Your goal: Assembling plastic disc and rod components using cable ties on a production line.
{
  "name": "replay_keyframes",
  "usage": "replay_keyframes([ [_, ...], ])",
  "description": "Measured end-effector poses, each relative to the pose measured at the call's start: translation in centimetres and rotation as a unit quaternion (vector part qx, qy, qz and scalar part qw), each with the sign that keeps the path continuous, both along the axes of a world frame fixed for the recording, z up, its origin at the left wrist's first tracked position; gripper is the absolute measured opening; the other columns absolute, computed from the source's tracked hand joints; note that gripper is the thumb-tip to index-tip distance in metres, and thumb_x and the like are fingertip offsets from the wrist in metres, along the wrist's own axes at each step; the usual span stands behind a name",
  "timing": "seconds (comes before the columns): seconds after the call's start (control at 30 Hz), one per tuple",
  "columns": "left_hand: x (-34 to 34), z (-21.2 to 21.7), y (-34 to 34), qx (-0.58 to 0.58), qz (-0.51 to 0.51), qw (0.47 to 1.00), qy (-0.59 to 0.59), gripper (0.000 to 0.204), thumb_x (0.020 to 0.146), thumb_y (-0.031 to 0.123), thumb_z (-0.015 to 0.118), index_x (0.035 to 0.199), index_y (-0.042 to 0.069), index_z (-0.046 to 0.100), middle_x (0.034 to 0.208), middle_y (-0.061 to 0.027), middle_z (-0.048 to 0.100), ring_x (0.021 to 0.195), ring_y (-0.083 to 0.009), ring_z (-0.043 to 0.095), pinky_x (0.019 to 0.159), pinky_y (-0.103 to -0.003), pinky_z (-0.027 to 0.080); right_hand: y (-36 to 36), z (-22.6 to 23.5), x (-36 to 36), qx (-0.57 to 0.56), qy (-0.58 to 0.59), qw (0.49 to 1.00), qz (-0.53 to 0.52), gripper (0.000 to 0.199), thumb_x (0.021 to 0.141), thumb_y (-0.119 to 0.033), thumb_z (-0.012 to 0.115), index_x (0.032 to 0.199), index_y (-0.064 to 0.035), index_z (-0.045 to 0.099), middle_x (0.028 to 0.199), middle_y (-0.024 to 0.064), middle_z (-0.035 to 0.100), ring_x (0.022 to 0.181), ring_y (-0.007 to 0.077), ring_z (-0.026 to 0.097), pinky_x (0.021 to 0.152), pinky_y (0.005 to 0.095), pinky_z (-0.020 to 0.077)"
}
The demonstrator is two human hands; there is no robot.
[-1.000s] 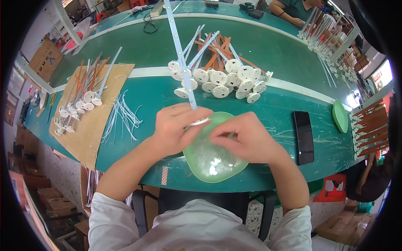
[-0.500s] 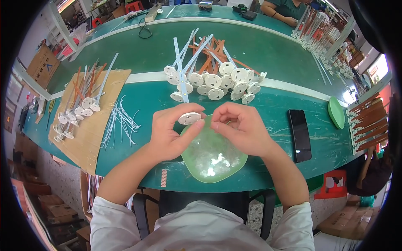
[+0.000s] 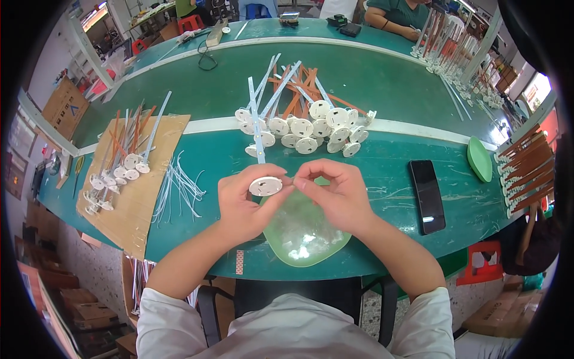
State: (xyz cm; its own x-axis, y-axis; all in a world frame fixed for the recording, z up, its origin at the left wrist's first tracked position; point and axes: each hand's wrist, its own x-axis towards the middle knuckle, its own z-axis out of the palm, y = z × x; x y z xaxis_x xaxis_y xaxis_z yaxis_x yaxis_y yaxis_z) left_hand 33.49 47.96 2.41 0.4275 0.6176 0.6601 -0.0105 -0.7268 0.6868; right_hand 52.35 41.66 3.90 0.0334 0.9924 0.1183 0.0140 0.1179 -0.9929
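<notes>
My left hand (image 3: 242,200) is closed around a white round disc (image 3: 265,186) with small slots in its face. A pale blue strip (image 3: 256,119) runs up from behind that hand and appears joined to the disc. Right beside the disc, my right hand (image 3: 344,200) pinches thumb and forefinger together; whatever is between the fingertips is too small to name. Below both hands lies a shallow green dish (image 3: 305,258), partly covered by them. Beyond stands a cluster of similar white discs (image 3: 306,145) with pale blue and brown strips.
Left, cardboard (image 3: 134,230) carries more disc-and-strip pieces; loose white wires (image 3: 179,191) lie beside it. On the right are a black phone (image 3: 427,197), a small green dish (image 3: 479,158) and brown strips (image 3: 529,173). A co-worker's arm (image 3: 388,24) shows across the table.
The disc has tilted to show more of its face, and both hands sit slightly lower in view. My right fingertips have come closer to the disc's right edge.
</notes>
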Motion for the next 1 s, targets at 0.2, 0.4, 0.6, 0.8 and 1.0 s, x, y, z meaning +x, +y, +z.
replay_keyframes([
  [0.2, -0.3, -0.2, 0.6, 0.027, 0.017, 0.999, 0.026, 0.026, 0.079, -0.008, 0.075, 0.101, 0.0, 0.067, 0.085, -0.0091, 0.073, 0.077, -0.0145, 0.071, 0.07, -0.026, 0.054, 0.0, -0.2, 0.0, 0.186, -0.209, 0.958, -0.057, 0.008, 0.088, -0.001, 0.072, 0.096, -0.0008, 0.07, 0.092, 0.0064, 0.07, 0.077, 0.0132, 0.065, 0.059, 0.0272, 0.0514],
  [0.4, -0.1, -0.2, 0.7, 0.085, 0.035, 0.994, 0.057, 0.025, 0.074, -0.005, 0.075, 0.096, 0.005, 0.07, 0.084, -0.0076, 0.072, 0.072, -0.0216, 0.069, 0.064, -0.029, 0.053, 0.1, 0.1, 0.3, 0.35, -0.38, 0.852, -0.085, 0.014, 0.079, 0.003, 0.073, 0.091, -0.0016, 0.069, 0.083, 0.0106, 0.069, 0.075, 0.0266, 0.066, 0.06, 0.035, 0.0532],
  [0.6, -0.2, -0.2, 0.8, 0.109, 0.041, 0.99, 0.086, 0.027, 0.074, -0.009, 0.075, 0.098, 0.002, 0.068, 0.082, -0.0091, 0.072, 0.071, -0.0172, 0.069, 0.063, -0.026, 0.052, 0.1, -0.2, 0.5, 0.361, -0.435, 0.82, -0.085, 0.016, 0.075, 0.002, 0.074, 0.09, -0.0008, 0.068, 0.081, 0.0091, 0.067, 0.072, 0.0266, 0.065, 0.061, 0.036, 0.053],
  [0.8, 0.1, 0.1, 0.5, 0.11, 0.054, 0.988, 0.091, 0.026, 0.071, -0.006, 0.076, 0.094, 0.005, 0.069, 0.081, -0.0074, 0.071, 0.069, -0.0213, 0.067, 0.062, -0.029, 0.052, 0.1, -0.6, 0.6, 0.356, -0.432, 0.825, -0.077, 0.017, 0.075, 0.003, 0.073, 0.09, -0.0009, 0.068, 0.081, 0.009, 0.066, 0.072, 0.0264, 0.065, 0.061, 0.0356, 0.0531],
  [1.0, 0.0, 1.0, 0.4, 0.056, -0.057, 0.996, 0.048, 0.052, 0.093, 0.006, 0.06, 0.142, -0.006, 0.047, 0.13, -0.023, 0.063, 0.109, -0.0298, 0.069, 0.089, -0.035, 0.054, -0.2, 0.3, 0.4, 0.405, -0.379, 0.821, -0.137, 0.015, 0.076, 0.003, 0.073, 0.089, -0.0006, 0.067, 0.081, 0.0094, 0.067, 0.068, 0.0269, 0.065, 0.059, 0.035, 0.0521],
])
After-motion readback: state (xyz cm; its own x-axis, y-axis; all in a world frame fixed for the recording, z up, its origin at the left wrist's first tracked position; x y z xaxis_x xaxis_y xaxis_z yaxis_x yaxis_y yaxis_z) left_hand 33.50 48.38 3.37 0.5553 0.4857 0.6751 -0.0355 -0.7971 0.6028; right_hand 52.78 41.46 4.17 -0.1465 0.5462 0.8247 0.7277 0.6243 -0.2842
